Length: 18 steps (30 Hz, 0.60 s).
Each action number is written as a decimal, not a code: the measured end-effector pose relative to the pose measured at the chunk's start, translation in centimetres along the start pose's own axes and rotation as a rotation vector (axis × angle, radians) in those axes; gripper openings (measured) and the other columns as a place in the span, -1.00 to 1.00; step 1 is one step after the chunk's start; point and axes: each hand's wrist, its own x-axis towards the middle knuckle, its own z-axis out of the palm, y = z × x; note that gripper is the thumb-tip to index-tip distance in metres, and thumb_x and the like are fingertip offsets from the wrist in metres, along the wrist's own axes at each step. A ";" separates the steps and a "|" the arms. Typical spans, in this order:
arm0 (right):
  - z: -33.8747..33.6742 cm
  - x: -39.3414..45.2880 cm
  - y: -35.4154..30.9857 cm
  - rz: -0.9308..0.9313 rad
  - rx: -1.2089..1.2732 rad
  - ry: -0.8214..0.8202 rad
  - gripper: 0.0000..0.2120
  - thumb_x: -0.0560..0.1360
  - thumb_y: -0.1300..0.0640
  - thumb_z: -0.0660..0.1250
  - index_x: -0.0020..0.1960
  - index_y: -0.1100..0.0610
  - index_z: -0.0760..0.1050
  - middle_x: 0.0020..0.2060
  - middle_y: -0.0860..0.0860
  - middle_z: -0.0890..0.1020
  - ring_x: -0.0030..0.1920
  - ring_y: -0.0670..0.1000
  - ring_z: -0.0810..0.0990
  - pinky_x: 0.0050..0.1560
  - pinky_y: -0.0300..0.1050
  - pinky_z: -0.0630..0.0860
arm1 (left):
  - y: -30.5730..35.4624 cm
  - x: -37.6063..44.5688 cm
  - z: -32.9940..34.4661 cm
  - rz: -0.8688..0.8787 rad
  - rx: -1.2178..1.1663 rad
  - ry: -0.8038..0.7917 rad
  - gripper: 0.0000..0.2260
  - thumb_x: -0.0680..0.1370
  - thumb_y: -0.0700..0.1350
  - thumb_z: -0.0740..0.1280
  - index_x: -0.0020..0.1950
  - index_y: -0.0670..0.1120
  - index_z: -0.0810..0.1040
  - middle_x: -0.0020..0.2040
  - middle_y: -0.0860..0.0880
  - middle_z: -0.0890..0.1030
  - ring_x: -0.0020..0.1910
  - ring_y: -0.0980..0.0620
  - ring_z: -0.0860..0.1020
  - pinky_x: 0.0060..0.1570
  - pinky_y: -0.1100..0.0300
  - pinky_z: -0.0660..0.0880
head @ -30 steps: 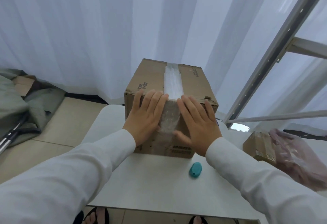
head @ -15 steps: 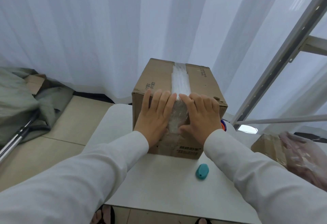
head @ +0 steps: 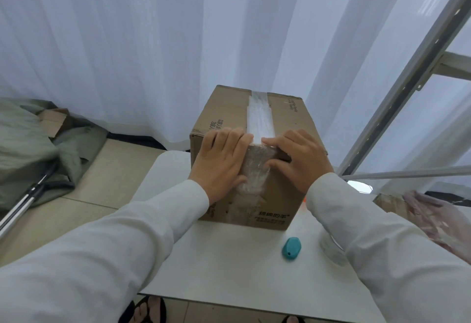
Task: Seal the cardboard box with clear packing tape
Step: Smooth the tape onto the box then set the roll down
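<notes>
On the white table [head: 229, 259], the brown cardboard box [head: 288, 123] has both hands higher than a second ago, left hand [head: 219, 167] and right hand [head: 298, 159] pressing close-set fingers beside the clear packing tape strip [head: 260, 121], suggesting final smoothing.

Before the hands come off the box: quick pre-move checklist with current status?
1. Tape strip runs along the top seam of the cardboard box: ok.
2. Tape folds over the near top edge onto the front face: ok, though wrinkled there.
3. Left hand and right hand press flat on either side of the tape: ok.
4. Tape end stuck down fully on the front face: cannot tell, partly hidden by the hands.
5. Box sits squarely on the white table: ok.
6. Teal object lies on the table apart from the box: ok.
</notes>
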 end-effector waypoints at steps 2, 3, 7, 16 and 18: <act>-0.1 0.1 -0.1 0.013 0.018 -0.020 -0.67 0.28 0.12 0.53 0.03 0.13 0.62 -0.23 0.04 0.62 -0.21 0.12 0.57 -0.13 -0.17 0.36 | 0.4 0.0 0.1 -0.007 0.045 -0.005 -0.18 0.17 0.18 0.50 0.28 -0.16 0.27 0.15 -0.11 0.28 0.13 -0.12 0.30 0.14 0.00 0.19; -0.2 0.2 0.0 0.015 0.029 -0.044 -0.67 0.30 0.11 0.51 0.05 0.13 0.62 -0.21 0.04 0.62 -0.19 0.12 0.56 -0.12 -0.17 0.36 | 0.5 0.0 0.1 -0.006 0.053 -0.003 -0.18 0.18 0.17 0.50 0.28 -0.18 0.27 0.15 -0.11 0.28 0.12 -0.12 0.30 0.14 0.00 0.19; -1.0 0.5 0.2 0.070 0.099 -0.169 -0.69 0.42 0.04 0.41 0.14 0.06 0.57 -0.09 0.02 0.58 -0.04 0.08 0.51 -0.04 -0.14 0.36 | 0.0 0.1 -0.1 0.035 0.028 0.020 -0.18 0.17 0.18 0.49 0.27 -0.16 0.28 0.14 -0.10 0.29 0.13 -0.12 0.30 0.16 0.01 0.19; -0.7 0.3 0.1 0.054 0.085 -0.052 -0.69 0.44 -0.04 0.24 0.05 0.09 0.61 -0.18 0.01 0.59 -0.14 0.08 0.52 -0.18 -0.13 0.43 | -0.3 0.5 -0.3 0.041 -0.026 0.017 -0.25 0.17 0.13 0.51 0.22 -0.13 0.31 0.12 -0.07 0.29 0.10 -0.09 0.31 0.12 0.04 0.21; -0.3 -0.3 0.2 0.005 -0.017 -0.051 -0.60 0.39 -0.11 0.27 0.15 0.06 0.52 -0.08 0.01 0.56 -0.08 0.05 0.49 -0.09 -0.09 0.45 | -0.5 0.2 0.0 0.059 0.001 0.010 -0.20 0.18 0.17 0.47 0.28 -0.15 0.27 0.16 -0.09 0.28 0.16 -0.11 0.31 0.22 -0.01 0.19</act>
